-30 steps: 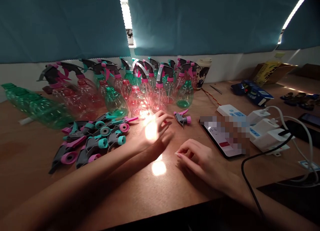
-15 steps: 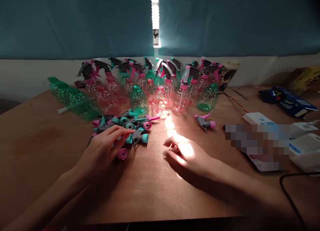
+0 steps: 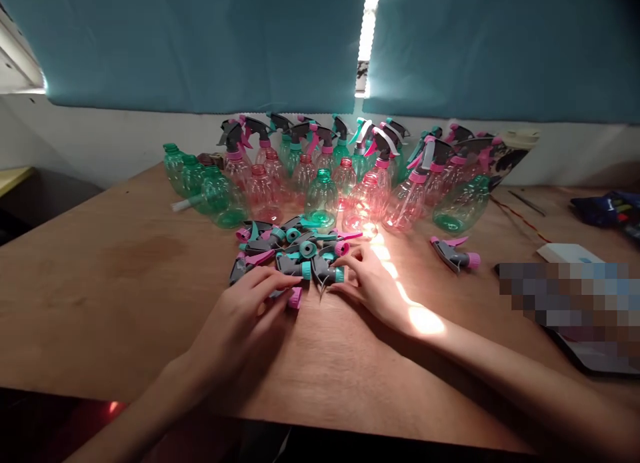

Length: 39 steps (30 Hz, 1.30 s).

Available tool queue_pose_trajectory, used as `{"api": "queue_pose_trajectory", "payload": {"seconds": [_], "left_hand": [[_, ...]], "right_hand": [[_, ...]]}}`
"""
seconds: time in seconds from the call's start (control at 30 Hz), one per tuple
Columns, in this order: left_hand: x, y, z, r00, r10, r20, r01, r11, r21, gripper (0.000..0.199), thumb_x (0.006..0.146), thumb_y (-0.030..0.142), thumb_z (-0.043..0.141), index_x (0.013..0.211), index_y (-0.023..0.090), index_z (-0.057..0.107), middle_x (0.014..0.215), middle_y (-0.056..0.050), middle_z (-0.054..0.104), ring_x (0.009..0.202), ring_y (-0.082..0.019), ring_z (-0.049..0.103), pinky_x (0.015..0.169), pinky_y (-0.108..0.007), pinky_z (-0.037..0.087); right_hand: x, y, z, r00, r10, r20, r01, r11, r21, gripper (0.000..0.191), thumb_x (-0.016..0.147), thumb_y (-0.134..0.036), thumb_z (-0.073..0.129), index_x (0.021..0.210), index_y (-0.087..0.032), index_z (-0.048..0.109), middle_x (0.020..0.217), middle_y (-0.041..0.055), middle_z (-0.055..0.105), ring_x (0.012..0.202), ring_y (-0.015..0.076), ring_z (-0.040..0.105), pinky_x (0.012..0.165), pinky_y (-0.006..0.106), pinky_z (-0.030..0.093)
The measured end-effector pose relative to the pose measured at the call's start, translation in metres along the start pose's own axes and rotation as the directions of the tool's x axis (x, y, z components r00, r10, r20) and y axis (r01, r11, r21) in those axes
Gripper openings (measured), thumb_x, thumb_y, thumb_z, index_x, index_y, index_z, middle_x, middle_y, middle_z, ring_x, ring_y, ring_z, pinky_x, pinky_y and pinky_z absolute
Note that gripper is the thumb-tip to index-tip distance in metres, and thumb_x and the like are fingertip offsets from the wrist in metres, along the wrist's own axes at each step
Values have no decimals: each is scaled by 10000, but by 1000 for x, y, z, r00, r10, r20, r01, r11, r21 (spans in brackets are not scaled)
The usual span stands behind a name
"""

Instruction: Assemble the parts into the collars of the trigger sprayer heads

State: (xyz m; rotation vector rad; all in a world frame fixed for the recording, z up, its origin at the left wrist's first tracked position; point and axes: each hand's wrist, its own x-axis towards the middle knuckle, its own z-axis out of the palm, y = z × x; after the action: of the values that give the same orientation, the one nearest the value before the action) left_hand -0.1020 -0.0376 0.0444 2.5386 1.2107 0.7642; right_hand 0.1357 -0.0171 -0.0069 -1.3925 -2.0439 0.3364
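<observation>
A pile of loose trigger spray heads (image 3: 306, 248), grey with teal or pink collars and triggers, lies at mid-table. My left hand (image 3: 250, 309) reaches over its near side, fingers slightly bent and apart. Partly under that hand is a spray head with a pink collar (image 3: 295, 297). My right hand (image 3: 373, 279) has thumb and fingertips around the teal collar of another spray head (image 3: 325, 271), which rests on the table at the pile's right edge. Behind stand open-necked bottles, including a green one (image 3: 321, 199) and a pink one (image 3: 263, 195).
Several bottles with spray heads fitted (image 3: 383, 157) stand along the back. Green bottles (image 3: 223, 196) are grouped at left. A single pink-collared spray head (image 3: 454, 255) lies at right, near a blurred-out flat object (image 3: 570, 316), a white power strip (image 3: 570, 253) and a paper cup (image 3: 513, 153).
My right hand has moved left to the teal-collared spray head and closed its fingertips on the collar. My left hand stays over the pile. The view has turned left.
</observation>
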Motion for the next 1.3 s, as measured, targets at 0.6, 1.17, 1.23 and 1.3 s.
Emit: {"api": "queue_pose_trajectory", "payload": {"seconds": [0.6, 1.17, 1.23, 1.3], "left_hand": [[41, 39, 68, 980, 4, 199, 63, 942, -329, 271, 820, 288, 662, 1082, 235, 613, 994, -13, 563, 812, -160, 551, 725, -272, 443], [63, 45, 100, 989, -5, 147, 59, 929, -365, 265, 813, 122, 614, 1064, 201, 641, 989, -34, 515, 867, -162, 534, 784, -281, 452], [63, 45, 104, 990, 13, 141, 43, 923, -382, 292, 822, 108, 595, 1088, 221, 633, 996, -31, 508, 897, -164, 529, 806, -284, 447], [63, 45, 108, 992, 32, 124, 21, 916, -400, 299, 824, 103, 588, 1088, 233, 635, 976, -27, 501, 917, -168, 520, 821, -289, 442]], "right_hand": [[-45, 11, -46, 990, -124, 62, 99, 945, 312, 505, 823, -224, 630, 1250, -239, 360, 999, 55, 663, 802, 164, 654, 710, 326, 570], [-49, 38, -39, 953, -3, -303, 105, 941, 321, 225, 831, -260, 625, 1027, -202, 531, 813, 29, 614, 609, 139, 597, 515, 250, 523], [-50, 38, -39, 948, -121, -294, 191, 956, 223, 131, 850, -240, 609, 961, -189, 563, 729, 16, 620, 569, 130, 576, 526, 251, 504], [-52, 36, -41, 944, -242, -224, 270, 957, 103, 70, 881, -222, 564, 922, -173, 593, 707, 27, 636, 548, 126, 563, 529, 254, 486]]}}
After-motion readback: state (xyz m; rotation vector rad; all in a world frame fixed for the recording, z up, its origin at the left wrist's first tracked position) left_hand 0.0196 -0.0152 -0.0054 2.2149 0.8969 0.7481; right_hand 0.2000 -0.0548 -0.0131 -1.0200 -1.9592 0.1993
